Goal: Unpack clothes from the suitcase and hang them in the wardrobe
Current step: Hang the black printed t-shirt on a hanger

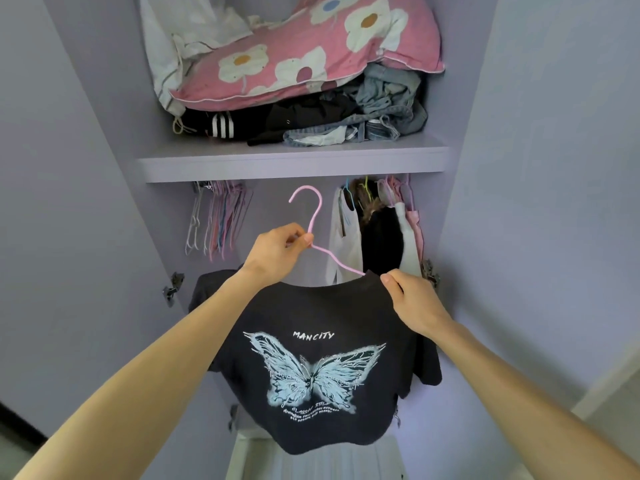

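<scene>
Both my forearms reach up into the frame from the lower corners. My left hand [277, 252] has its fingers curled, pinching a pink wire hanger [313, 216] at the base of its hook. My right hand [414, 304] is closed too, thumb and fingers nipping the black fabric at the shoulder, just beside where the hanger's wire runs into the neckline.

From that hanger drapes the black T-shirt [322, 313], printed with a pale blue butterfly and the word MANCITY, held out in front of the open lilac wardrobe [104, 133]. I see the hook standing free in the air below the shelf [291, 164], caught on nothing.

To the hook's left hangs a bunch of empty hangers [218, 216]; to its right, hung garments [381, 237] in white, black and pink. On the shelf a pink flowered pillow [311, 53] lies over a heap of dark and denim clothes [346, 119]. Below the shirt, something white and pleated [311, 459] shows.
</scene>
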A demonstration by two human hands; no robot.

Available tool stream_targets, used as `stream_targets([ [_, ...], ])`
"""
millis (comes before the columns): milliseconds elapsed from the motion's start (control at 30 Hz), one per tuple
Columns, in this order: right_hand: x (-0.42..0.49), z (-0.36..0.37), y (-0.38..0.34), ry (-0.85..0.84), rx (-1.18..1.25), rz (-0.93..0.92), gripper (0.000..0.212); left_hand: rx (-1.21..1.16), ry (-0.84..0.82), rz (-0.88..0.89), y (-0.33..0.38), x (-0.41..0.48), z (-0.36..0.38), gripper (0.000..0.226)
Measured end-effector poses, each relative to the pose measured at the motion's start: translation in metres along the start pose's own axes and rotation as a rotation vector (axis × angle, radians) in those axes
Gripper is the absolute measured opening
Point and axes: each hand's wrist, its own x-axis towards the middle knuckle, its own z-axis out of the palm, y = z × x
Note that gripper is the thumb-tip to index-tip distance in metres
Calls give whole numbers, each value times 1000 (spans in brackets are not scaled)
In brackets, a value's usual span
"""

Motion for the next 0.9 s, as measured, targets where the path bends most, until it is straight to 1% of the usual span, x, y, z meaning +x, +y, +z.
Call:
stream_targets([
  [100, -7, 5, 13, 152, 69, 65, 29, 22, -21, -5, 2, 0, 5, 24],
  [167, -12, 8, 23, 172, 53, 82, 35, 26, -12, -29, 2, -2, 6, 25],
  [233, -15, 8, 30, 113, 34, 104, 35, 28, -7, -60, -1, -3, 6, 27],
  [300, -16, 8, 31, 36, 55, 123, 39, 26, -14, -89, -5, -5, 8, 28],
  [367, -15, 6, 25, -22, 95, 101, 40, 7, -16, -100, -5, -7, 13, 27],
  [467, -10, 4, 13, -92, 112, 2, 22, -19, -4, -102, 0, -6, 22, 26],
  [600, 1, 1, 7, -173, 64, -50, 10, -35, 16, -115, 3, 0, 30, 27],
  [700, 10, -1, 5, -272, 73, -10, 25, -42, 12, -112, 1, 4, 32, 28],
  [800, 17, -1, 0, -376, 168, 72, 28, -66, 24, -119, -7, 15, 28, 27],
  [833, 16, -1, 1, -388, 174, 93, 28, -67, 23, -119, -9, 17, 29, 28],
  [900, 24, 5, -3, -348, 131, 124, 27, -47, -4, -122, -19, 31, 24, 28],
])
